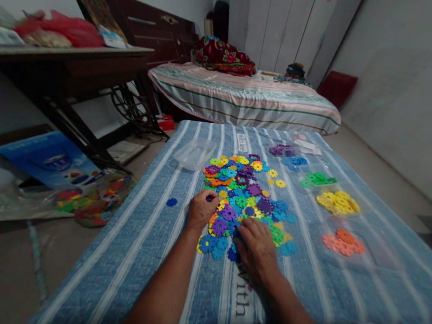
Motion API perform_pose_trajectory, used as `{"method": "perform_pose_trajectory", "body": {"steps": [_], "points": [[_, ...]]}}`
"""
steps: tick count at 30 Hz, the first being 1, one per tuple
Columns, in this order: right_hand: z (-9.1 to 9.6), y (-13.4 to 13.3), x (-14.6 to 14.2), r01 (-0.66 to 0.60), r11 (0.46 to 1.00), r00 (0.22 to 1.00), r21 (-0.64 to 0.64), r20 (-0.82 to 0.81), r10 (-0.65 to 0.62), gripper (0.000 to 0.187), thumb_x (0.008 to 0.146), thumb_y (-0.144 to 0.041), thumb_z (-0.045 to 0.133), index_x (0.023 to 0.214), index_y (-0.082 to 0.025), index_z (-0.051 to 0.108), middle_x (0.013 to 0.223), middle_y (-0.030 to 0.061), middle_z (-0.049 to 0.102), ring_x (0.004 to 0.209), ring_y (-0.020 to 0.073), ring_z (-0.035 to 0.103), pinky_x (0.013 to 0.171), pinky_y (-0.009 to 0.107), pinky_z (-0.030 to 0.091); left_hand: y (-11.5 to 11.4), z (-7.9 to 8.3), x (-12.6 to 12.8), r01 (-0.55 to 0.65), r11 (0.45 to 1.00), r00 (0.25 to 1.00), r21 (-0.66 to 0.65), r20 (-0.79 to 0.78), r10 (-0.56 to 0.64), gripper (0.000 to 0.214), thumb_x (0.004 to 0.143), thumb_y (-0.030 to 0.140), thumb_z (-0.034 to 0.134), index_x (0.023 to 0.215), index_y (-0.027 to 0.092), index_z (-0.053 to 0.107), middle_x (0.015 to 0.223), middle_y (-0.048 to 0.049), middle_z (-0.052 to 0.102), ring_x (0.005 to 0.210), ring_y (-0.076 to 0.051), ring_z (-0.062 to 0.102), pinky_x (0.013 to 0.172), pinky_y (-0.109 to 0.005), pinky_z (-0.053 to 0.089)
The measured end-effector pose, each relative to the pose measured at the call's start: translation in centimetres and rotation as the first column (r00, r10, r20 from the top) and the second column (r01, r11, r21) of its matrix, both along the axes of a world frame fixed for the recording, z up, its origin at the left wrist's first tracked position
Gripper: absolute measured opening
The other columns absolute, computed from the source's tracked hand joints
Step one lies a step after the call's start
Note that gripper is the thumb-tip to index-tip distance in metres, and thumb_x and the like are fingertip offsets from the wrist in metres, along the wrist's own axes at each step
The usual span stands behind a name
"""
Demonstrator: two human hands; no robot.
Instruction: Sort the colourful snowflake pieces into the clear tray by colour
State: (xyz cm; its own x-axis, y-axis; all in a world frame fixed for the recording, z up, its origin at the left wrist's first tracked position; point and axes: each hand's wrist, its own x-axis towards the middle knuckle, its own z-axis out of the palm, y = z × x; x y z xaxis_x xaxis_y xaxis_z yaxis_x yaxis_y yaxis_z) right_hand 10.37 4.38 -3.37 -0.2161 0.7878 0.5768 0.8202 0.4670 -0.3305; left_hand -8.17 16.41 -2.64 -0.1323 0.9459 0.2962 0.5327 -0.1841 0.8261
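A heap of colourful plastic snowflake discs with notched edges lies on the striped blue cloth. At the heap's left edge is my left hand, its fingers closed around a dark purple disc. My right hand rests on the near side of the heap with curled fingers, over blue discs; what its fingertips hold is hidden. Close to it lies a green disc. One dark blue disc lies apart, left of my left hand.
Along the right stand clear containers with purple, green, yellow and orange discs; blue discs lie among them. A clear tub sits at back left. Beyond are a bed and a sewing-machine table.
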Motion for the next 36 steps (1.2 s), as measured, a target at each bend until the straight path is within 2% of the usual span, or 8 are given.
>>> {"method": "perform_pose_trajectory", "body": {"steps": [7,15,20,27,36], "points": [[-0.1,0.3,0.1,0.002,0.999,1.000,0.052,0.013,-0.003,0.019,0.094,-0.014,0.054,0.105,-0.022,0.067,0.115,0.0083,0.071,0.111,0.0258,0.059,0.095,0.043,0.046,-0.2,-0.1,0.1,0.012,1.000,0.998,-0.017,0.067,-0.011,0.012,0.073,0.034,0.066,0.071,0.022,0.066,0.066,0.0024,0.068,0.067,-0.016,0.067,0.065,-0.025,0.054],[-0.4,0.3,0.4,0.058,0.996,0.998,0.069,-0.028,-0.056,0.022,0.095,-0.014,0.051,0.106,-0.023,0.068,0.113,0.0085,0.071,0.112,0.0260,0.060,0.097,0.045,0.047,-0.4,0.1,0.0,-0.033,0.999,0.992,-0.030,0.122,0.037,0.014,0.073,0.036,0.065,0.072,0.022,0.066,0.069,0.0020,0.069,0.063,-0.015,0.066,0.060,-0.025,0.053],[-0.6,0.3,0.6,0.055,0.996,0.998,0.075,-0.004,-0.055,0.020,0.095,-0.016,0.052,0.106,-0.022,0.068,0.114,0.0084,0.071,0.112,0.0262,0.060,0.096,0.044,0.047,-0.4,0.6,0.0,-0.104,0.995,0.990,-0.014,0.096,0.104,0.014,0.073,0.035,0.066,0.070,0.022,0.067,0.069,0.0013,0.070,0.063,-0.016,0.065,0.063,-0.026,0.053],[-0.3,0.1,0.5,0.094,0.993,0.995,0.071,-0.039,-0.091,0.021,0.094,-0.014,0.052,0.105,-0.021,0.068,0.112,0.0094,0.072,0.111,0.0272,0.059,0.097,0.045,0.046,-0.4,0.8,-0.4,-0.259,0.966,0.966,0.018,0.033,0.258,0.016,0.074,0.038,0.066,0.069,0.023,0.066,0.069,-0.0001,0.069,0.069,-0.018,0.065,0.071,-0.029,0.053],[-0.4,0.2,0.6,0.080,0.992,0.996,0.098,-0.037,-0.077,0.020,0.095,-0.015,0.051,0.103,-0.018,0.069,0.110,0.0109,0.072,0.110,0.0274,0.059,0.097,0.044,0.045,-0.2,0.9,-1.3,-0.361,0.933,0.932,0.019,-0.016,0.361,0.015,0.075,0.036,0.063,0.070,0.022,0.065,0.074,-0.0015,0.071,0.074,-0.019,0.066,0.078,-0.030,0.053]]}}
